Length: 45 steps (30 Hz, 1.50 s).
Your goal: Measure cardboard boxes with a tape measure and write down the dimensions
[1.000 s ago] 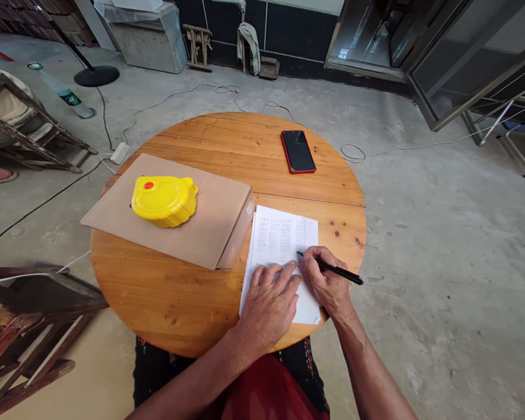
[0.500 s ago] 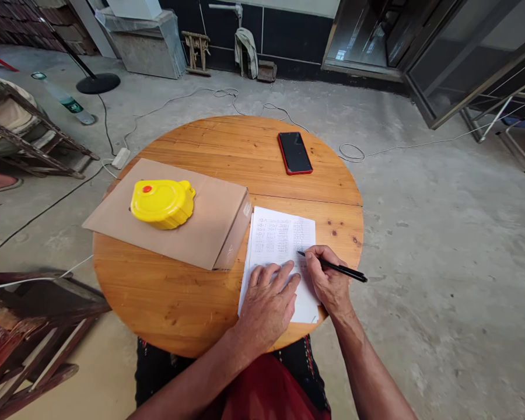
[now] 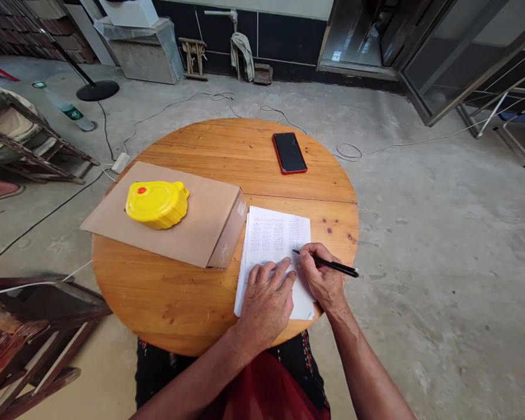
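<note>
The paper stack (image 3: 269, 245) lies at about four o'clock on the round wooden table (image 3: 175, 303). Handwriting in columns fills the upper part of its top sheet; the rightmost column runs down to the tip of the black pen (image 3: 341, 268), seemingly about level with the others, so this block looks nearly complete. Lower down, the visible paper seems mostly bare; what the hands cover, I cannot tell. The right hand (image 3: 326, 283) pinches the pen; the left hand (image 3: 266, 303) rests on the sheet, fingers slightly spread. Towards ten o'clock, a yellow tape-measure-shaped case (image 3: 157, 204) sits on a cardboard box (image 3: 201, 233); a red-cased smartphone (image 3: 290, 153) lies at one o'clock, both untouched.
</note>
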Motion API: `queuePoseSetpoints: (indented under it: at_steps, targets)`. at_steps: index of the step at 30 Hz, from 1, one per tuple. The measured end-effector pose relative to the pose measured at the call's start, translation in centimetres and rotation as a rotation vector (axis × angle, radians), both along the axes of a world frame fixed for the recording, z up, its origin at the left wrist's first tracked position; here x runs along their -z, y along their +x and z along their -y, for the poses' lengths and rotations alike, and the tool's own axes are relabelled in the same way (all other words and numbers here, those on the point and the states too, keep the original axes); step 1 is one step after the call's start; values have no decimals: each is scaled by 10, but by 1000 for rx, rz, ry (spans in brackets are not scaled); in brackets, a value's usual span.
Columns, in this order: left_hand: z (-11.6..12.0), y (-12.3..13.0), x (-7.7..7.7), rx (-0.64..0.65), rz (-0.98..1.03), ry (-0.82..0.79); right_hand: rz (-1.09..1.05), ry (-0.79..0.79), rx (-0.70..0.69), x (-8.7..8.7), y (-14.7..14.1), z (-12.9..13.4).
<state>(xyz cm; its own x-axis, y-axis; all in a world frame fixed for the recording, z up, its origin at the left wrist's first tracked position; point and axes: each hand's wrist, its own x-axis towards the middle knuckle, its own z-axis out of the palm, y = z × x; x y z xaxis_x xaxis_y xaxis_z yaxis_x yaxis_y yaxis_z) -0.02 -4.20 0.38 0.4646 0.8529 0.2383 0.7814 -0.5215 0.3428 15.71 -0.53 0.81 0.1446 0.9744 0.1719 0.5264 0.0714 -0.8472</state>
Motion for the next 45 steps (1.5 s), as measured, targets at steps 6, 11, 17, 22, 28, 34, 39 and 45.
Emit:
queuePoseSetpoints:
  at_steps: [6,11,17,22,28,34,39,45]
  targets:
    - [0,0,0,2,4,-6,10,-12,-20,-1,-1,-2]
    - [1,0,0,-3,-4,4,27,1,-20,0,-1,-1]
    - [0,1,0,3,0,18,26,11,-34,1,0,-1]
    - [0,1,0,1,-2,14,33,14,-34,2,-1,-2]
    - [1,1,1,1,8,15,58,26,-30,2,-2,-2]
    - [0,1,1,-3,11,15,68,45,-33,1,-2,-2]
    - [0,1,0,-3,9,24,32,24,-33,0,-1,-1]
    - [0,1,0,-5,9,12,-6,9,-17,2,0,-2]
